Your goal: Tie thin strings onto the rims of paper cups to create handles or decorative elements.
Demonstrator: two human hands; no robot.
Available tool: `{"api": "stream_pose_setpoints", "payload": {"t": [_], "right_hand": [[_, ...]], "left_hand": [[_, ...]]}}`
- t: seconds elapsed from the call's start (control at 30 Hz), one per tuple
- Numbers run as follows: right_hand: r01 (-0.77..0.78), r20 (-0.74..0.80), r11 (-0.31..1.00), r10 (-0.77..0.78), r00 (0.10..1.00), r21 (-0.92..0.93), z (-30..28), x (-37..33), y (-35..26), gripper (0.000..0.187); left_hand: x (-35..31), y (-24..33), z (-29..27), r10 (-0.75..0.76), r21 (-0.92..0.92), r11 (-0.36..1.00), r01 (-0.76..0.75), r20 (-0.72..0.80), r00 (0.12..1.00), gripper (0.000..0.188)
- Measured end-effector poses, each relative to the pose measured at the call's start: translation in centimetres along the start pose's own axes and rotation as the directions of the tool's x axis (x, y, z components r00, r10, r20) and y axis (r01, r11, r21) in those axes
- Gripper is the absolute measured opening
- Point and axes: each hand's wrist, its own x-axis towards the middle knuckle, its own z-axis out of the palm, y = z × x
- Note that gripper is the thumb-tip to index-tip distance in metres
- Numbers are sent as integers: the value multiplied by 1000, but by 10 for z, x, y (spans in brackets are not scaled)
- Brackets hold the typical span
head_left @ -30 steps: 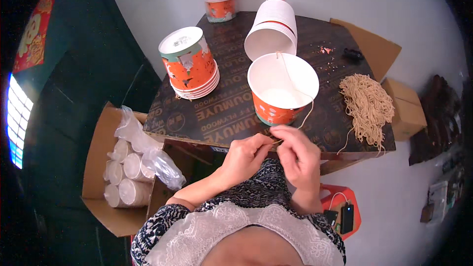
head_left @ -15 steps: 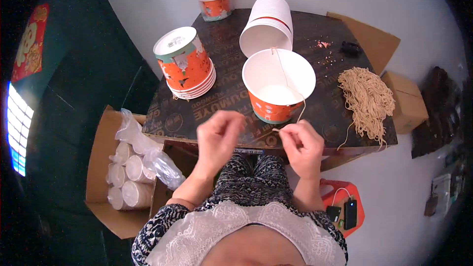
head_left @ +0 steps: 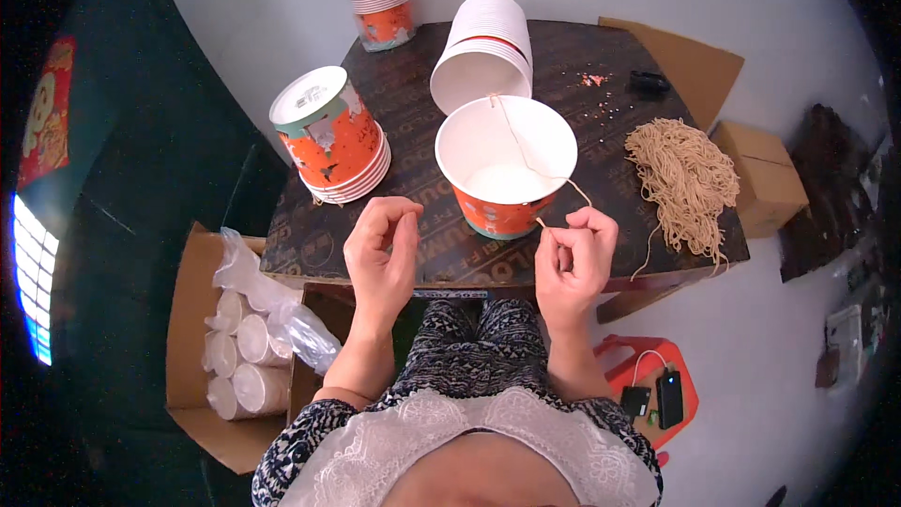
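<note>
A white-lined paper bucket (head_left: 507, 152), orange outside with a green base, stands upright near the table's front. A thin beige string (head_left: 518, 145) hangs from its far rim, crosses the inside and passes over the near right rim. My right hand (head_left: 574, 258), right of the bucket's base, pinches that string, and a short end sticks out past the fingertips. My left hand (head_left: 380, 258) is raised left of the bucket, over the table's edge. Its fingers are curled in toward the thumb, with no string seen in them. The two hands are apart.
Upturned orange buckets (head_left: 333, 141) are stacked at left; more white-lined buckets (head_left: 483, 56) lie behind. A tall bucket stack (head_left: 380, 0) stands at the back. Loose beige string (head_left: 685, 183) is heaped at right on the dark table (head_left: 399, 113). An open carton (head_left: 197, 319) holds wrapped white cups.
My left hand has moved left, away from the bucket. The right hand keeps hold of the string, whose end now points upward. The whole view has shifted slightly.
</note>
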Motion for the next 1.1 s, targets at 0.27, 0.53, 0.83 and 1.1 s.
{"api": "stream_pose_setpoints", "payload": {"t": [0.27,0.53,0.83,1.1], "right_hand": [[89,-52,996,-90,995,-20,18,0,8,21],[60,-21,998,-61,998,-33,20,2,3,22],[79,-23,995,-80,997,-53,24,4,4,22],[97,-19,994,-98,995,-58,27,10,3,21]], "left_hand": [[-4,1,3,3,-39,999,-2,32,999,5],[-7,4,5,-36,-59,998,39,55,998,5],[-6,3,4,-23,-18,1000,24,75,997,5],[14,21,9,232,76,968,-241,108,967,6]]}}
